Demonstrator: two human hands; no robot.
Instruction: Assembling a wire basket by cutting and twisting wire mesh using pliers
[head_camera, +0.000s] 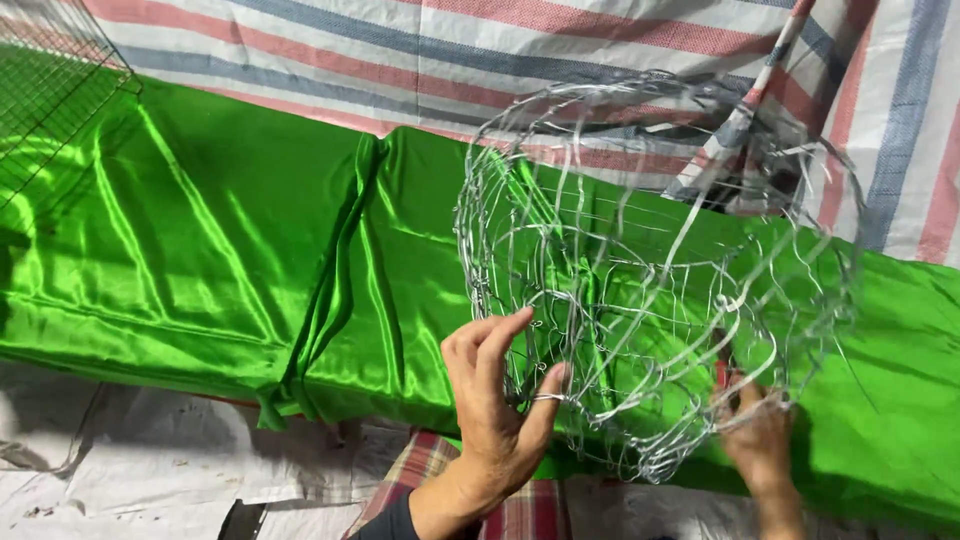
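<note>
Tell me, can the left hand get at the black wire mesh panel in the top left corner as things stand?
Probably not right away. The left hand grips the wire basket, and the mesh panel lies far across the green satin cloth. Nothing blocks the way, but it looks a long stretch.

The right hand sits behind the blurry wire basket, so its fingers are hard to see, and a dark thing below is cut off.

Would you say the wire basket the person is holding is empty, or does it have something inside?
Empty. Through the open mesh of the wire basket only the green satin cloth and striped tarp behind show; nothing sits inside.
</note>
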